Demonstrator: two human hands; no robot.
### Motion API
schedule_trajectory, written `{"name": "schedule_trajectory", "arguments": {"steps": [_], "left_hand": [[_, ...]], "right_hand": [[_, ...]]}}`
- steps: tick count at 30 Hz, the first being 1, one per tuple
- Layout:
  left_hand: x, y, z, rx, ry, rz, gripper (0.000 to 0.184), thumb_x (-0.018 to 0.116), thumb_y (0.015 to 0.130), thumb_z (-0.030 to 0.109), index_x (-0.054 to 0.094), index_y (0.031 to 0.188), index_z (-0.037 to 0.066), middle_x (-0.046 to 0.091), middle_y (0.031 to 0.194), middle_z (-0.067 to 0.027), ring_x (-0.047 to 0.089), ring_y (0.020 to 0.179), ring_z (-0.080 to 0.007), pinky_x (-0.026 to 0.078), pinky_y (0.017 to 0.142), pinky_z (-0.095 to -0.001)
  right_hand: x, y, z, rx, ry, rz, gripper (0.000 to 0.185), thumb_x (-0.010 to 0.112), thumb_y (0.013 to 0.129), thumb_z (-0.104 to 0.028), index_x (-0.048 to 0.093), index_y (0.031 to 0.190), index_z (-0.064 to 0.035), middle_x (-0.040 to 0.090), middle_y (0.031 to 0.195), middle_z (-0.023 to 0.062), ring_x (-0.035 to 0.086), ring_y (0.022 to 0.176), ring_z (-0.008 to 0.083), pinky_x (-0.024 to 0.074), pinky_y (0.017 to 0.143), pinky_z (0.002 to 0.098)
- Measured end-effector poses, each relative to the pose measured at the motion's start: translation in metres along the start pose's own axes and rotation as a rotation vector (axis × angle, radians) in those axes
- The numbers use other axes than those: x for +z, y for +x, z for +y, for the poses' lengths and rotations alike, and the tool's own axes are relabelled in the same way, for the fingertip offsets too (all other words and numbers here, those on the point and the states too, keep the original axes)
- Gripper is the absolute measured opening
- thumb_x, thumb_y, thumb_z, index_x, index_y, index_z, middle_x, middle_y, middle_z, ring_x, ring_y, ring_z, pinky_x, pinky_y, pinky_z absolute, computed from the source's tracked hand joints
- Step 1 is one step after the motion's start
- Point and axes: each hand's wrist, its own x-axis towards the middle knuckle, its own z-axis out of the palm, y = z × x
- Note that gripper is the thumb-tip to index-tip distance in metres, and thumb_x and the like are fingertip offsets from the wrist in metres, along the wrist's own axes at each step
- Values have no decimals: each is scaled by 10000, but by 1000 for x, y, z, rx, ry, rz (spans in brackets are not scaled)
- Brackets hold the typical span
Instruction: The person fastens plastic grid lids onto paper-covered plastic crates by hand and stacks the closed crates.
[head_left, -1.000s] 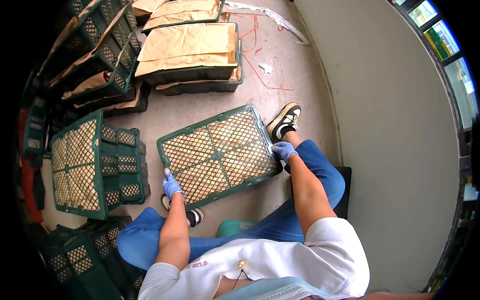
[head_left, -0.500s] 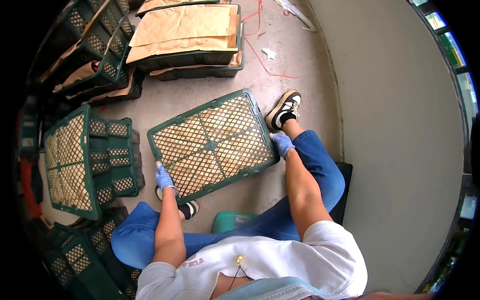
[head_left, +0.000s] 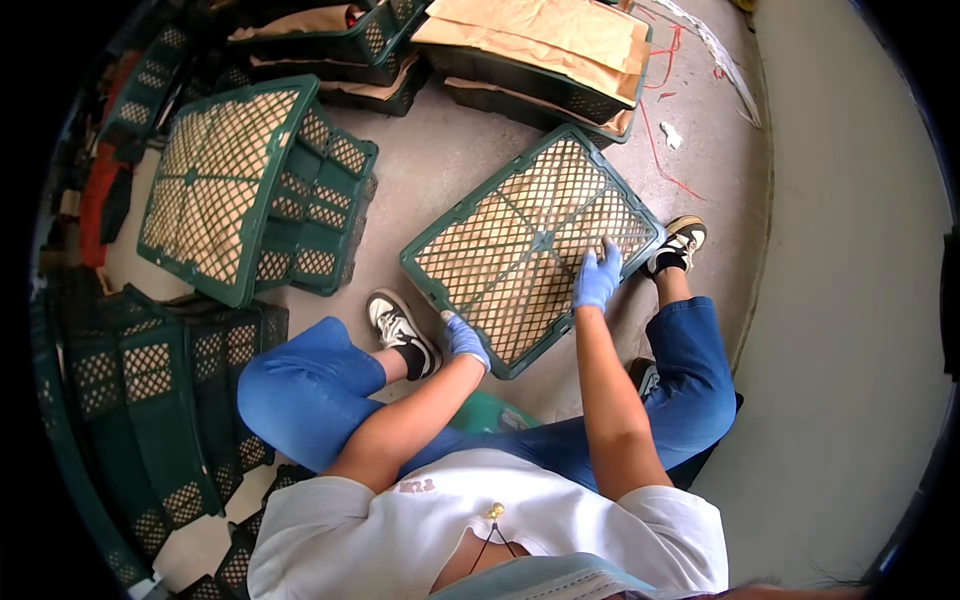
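Observation:
A dark green plastic crate point(head_left: 543, 240) sits at an angle on the floor between my feet, its lattice top showing brown paper underneath. My left hand point(head_left: 466, 340), in a blue glove, grips the near left edge of this crate, with the thumb on top and the other fingers partly hidden. On the lattice near the right side rests my gloved right hand point(head_left: 598, 278), its fingers stretched out and apart, holding nothing.
A lattice-topped green crate stack point(head_left: 315, 190) stands on the left. Paper-covered crates point(head_left: 540, 40) are at the back, with a red strap point(head_left: 655, 150) on the floor beside them. More crates point(head_left: 150, 370) stand at lower left. A wall point(head_left: 850, 300) runs along the right.
My right hand has moved from the crate's right edge onto its lattice top. My left hand remains at the edge. The whole view has shifted, and the crate appears further right and more turned.

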Motion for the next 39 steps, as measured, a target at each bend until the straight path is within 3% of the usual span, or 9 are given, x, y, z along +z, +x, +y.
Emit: {"name": "schedule_trajectory", "arguments": {"steps": [2, 5, 9, 11, 16, 19, 20, 22, 39], "left_hand": [[-2, -3, -9, -94, -5, -81, 707, 318, 887, 669, 480, 1222, 68, 604, 993, -77, 593, 753, -204, 508, 648, -361], [1, -1, -28, -226, -113, -193, 733, 315, 870, 696, 445, 1255, 86, 580, 1049, -103, 583, 836, -224, 499, 702, -411], [9, -10, -56, -446, -221, -350, 805, 274, 831, 757, 403, 1330, 138, 522, 1235, -128, 536, 1044, -285, 427, 943, -462], [7, -15, -78, -565, -288, -511, 689, 310, 824, 753, 490, 1114, 154, 565, 963, -79, 533, 833, -257, 482, 800, -438], [-3, -42, -78, -608, 104, -523, 852, 333, 826, 735, 329, 1378, 86, 398, 1389, -167, 391, 1286, -306, 333, 1072, -424], [-27, -35, -54, -221, 11, -302, 497, 522, 917, 410, 363, 1316, 159, 428, 1319, -206, 483, 1185, -346, 464, 919, -509], [-36, -15, -51, -170, -16, -256, 455, 559, 901, 295, 352, 1281, 155, 461, 1225, -164, 523, 1095, -316, 490, 839, -481], [-34, -7, -33, -35, -39, -196, 418, 590, 872, 101, 342, 1207, 130, 499, 1093, -110, 584, 927, -272, 524, 750, -435], [-13, -10, -19, 49, 62, -346, 187, 518, 858, -8, 480, 1033, 45, 566, 938, -115, 612, 758, -253, 554, 704, -421]], "right_hand": [[-25, -72, 5, 59, -93, 132, 402, 620, 781, -42, 534, 1168, 25, 526, 1173, 162, 505, 1102, 288, 388, 976, 343], [-30, -148, 104, 897, 123, -76, 492, 689, 783, -201, 516, 1188, 18, 559, 1113, 162, 535, 998, 250, 437, 882, 361], [-42, -125, 76, 841, 328, -47, 350, 628, 869, -272, 560, 1075, 2, 624, 891, 89, 565, 765, 196, 476, 726, 344], [-53, -107, 89, 722, 357, -51, 298, 611, 881, -270, 582, 1003, -1, 619, 865, 64, 542, 731, 173, 455, 697, 319], [-80, -94, 111, 574, 142, 151, 320, 617, 847, -239, 609, 1006, 39, 615, 889, 90, 549, 767, 175, 450, 729, 310], [-85, -137, 124, 779, 363, 428, 327, 620, 805, -200, 596, 1023, 43, 610, 893, 104, 557, 710, 189, 460, 679, 348], [-79, -154, 144, 969, 178, 297, 296, 629, 802, -200, 586, 1001, 16, 593, 849, 96, 546, 648, 204, 461, 620, 357], [-76, -177, 98, 1410, 735, -34, 215, 640, 843, -304, 590, 905, -105, 576, 791, 91, 558, 634, 238, 502, 598, 353], [-74, -190, 69, 1532, 1081, 72, 235, 495, 905, -124, 528, 1088, 20, 589, 1067, 169, 590, 1006, 317, 533, 874, 419]]}}
